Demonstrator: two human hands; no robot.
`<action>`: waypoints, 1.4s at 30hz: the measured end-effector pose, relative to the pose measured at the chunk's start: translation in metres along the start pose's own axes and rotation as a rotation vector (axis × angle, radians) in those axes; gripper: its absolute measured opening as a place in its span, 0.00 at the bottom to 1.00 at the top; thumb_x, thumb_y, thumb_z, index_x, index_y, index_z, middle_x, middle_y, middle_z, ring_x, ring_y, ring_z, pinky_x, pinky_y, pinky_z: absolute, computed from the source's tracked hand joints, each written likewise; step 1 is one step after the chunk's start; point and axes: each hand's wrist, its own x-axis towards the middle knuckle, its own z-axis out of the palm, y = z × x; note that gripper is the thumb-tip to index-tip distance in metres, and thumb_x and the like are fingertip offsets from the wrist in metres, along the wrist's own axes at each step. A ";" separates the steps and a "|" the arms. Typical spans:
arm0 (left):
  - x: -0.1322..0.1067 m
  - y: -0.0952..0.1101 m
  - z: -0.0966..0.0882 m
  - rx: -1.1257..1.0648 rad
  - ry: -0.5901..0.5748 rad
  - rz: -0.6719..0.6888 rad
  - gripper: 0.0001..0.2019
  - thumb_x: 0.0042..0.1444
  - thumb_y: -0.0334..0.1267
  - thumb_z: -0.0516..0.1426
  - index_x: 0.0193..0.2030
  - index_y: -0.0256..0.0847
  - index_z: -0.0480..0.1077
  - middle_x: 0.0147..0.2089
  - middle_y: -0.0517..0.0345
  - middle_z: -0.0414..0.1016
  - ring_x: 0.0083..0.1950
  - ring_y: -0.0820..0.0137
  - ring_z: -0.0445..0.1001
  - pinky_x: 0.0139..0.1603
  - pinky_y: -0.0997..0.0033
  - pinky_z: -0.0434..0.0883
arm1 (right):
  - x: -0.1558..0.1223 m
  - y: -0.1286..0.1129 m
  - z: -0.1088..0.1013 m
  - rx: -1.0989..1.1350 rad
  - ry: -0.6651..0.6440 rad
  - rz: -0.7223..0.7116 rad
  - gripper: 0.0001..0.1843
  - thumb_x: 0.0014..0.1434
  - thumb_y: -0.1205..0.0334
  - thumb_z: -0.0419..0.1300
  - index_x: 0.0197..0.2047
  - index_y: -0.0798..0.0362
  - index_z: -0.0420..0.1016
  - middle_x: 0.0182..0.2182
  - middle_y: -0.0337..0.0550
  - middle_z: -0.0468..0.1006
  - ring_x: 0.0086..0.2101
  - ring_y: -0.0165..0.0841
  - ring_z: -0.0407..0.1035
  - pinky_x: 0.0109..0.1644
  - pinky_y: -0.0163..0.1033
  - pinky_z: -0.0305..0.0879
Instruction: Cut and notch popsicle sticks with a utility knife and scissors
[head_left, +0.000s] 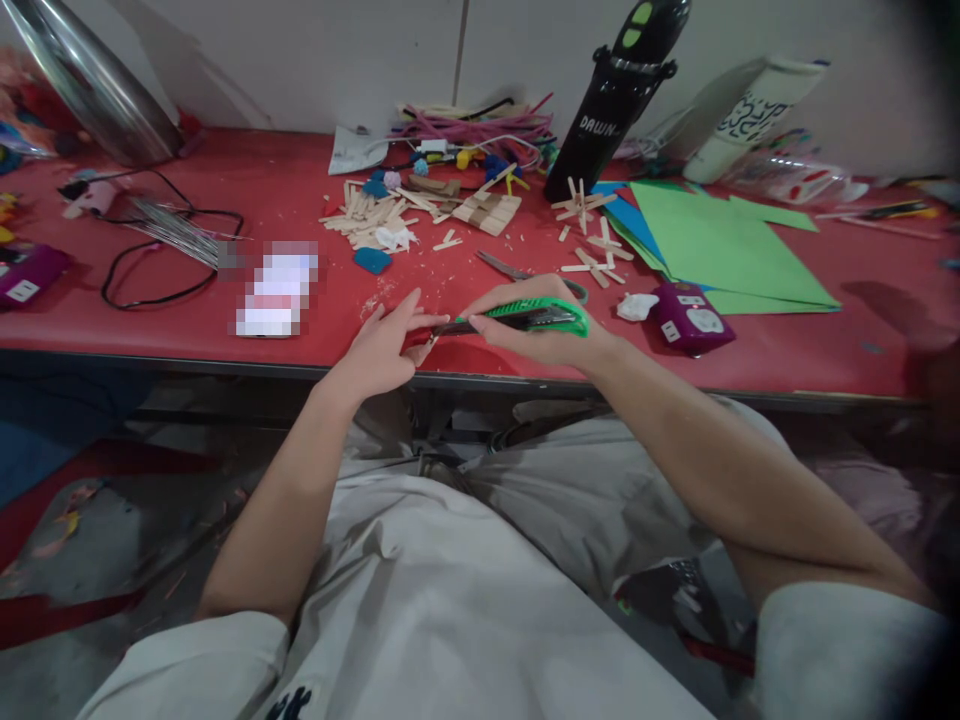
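Note:
My right hand (544, 335) is wrapped around a green utility knife (536, 317) near the front edge of the red table (187, 300), blade pointing left. My left hand (386, 348) rests just left of it, fingers pinched on a small red piece (421, 335) that meets the blade tip. Both hands are close together at the table's front middle.
Scissors (517, 270) lie just behind the hands. Wooden sticks (375, 212) and stick crosses (589, 205) are scattered further back. Green and blue paper sheets (712, 245) lie right, beside a purple box (690, 318). A black bottle (615, 95) stands at the back. Black cable (161, 250) lies left.

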 end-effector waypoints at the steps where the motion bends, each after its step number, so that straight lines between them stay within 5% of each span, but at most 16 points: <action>1: 0.000 0.000 0.000 -0.004 -0.001 0.001 0.39 0.60 0.34 0.54 0.77 0.41 0.44 0.68 0.51 0.72 0.75 0.62 0.60 0.78 0.45 0.49 | 0.000 0.000 0.000 0.001 -0.015 -0.004 0.09 0.62 0.56 0.64 0.38 0.51 0.83 0.26 0.37 0.80 0.25 0.28 0.69 0.31 0.34 0.68; 8: 0.001 -0.006 0.003 0.015 0.024 0.039 0.38 0.61 0.35 0.54 0.76 0.40 0.45 0.67 0.47 0.74 0.75 0.61 0.61 0.77 0.42 0.47 | 0.003 -0.010 0.002 -0.205 -0.120 -0.157 0.09 0.62 0.58 0.61 0.39 0.47 0.83 0.35 0.42 0.85 0.33 0.33 0.77 0.44 0.39 0.72; 12: 0.002 -0.004 0.003 0.017 0.016 0.042 0.38 0.61 0.34 0.53 0.76 0.37 0.44 0.67 0.45 0.73 0.74 0.61 0.62 0.77 0.41 0.47 | 0.004 -0.012 0.006 -0.202 -0.116 -0.191 0.09 0.62 0.60 0.60 0.38 0.48 0.83 0.34 0.41 0.84 0.31 0.33 0.77 0.44 0.38 0.72; 20: 0.002 0.001 0.001 0.031 0.014 -0.026 0.40 0.58 0.31 0.54 0.77 0.37 0.45 0.68 0.47 0.72 0.75 0.62 0.62 0.78 0.45 0.48 | 0.009 0.017 0.003 0.157 0.092 0.226 0.10 0.59 0.53 0.67 0.33 0.51 0.82 0.22 0.38 0.78 0.22 0.29 0.70 0.28 0.35 0.69; 26: 0.003 -0.001 0.001 0.039 0.008 -0.033 0.40 0.59 0.32 0.55 0.77 0.35 0.45 0.69 0.45 0.71 0.75 0.61 0.61 0.78 0.46 0.48 | 0.012 0.030 0.004 0.419 0.128 0.430 0.16 0.55 0.49 0.70 0.32 0.54 0.80 0.21 0.39 0.78 0.21 0.28 0.71 0.26 0.35 0.71; 34: 0.003 -0.004 0.002 0.015 0.019 -0.041 0.39 0.60 0.35 0.54 0.77 0.35 0.45 0.68 0.45 0.71 0.74 0.61 0.62 0.78 0.46 0.49 | 0.004 0.009 -0.004 0.141 0.159 0.236 0.13 0.59 0.49 0.67 0.34 0.50 0.83 0.25 0.39 0.79 0.24 0.29 0.69 0.30 0.37 0.70; 42: 0.001 0.002 0.000 0.026 0.009 -0.025 0.39 0.60 0.34 0.53 0.77 0.36 0.44 0.69 0.48 0.71 0.75 0.62 0.61 0.78 0.46 0.48 | 0.000 -0.003 -0.001 0.024 0.049 0.122 0.10 0.61 0.53 0.64 0.36 0.49 0.84 0.27 0.38 0.80 0.27 0.30 0.71 0.34 0.37 0.70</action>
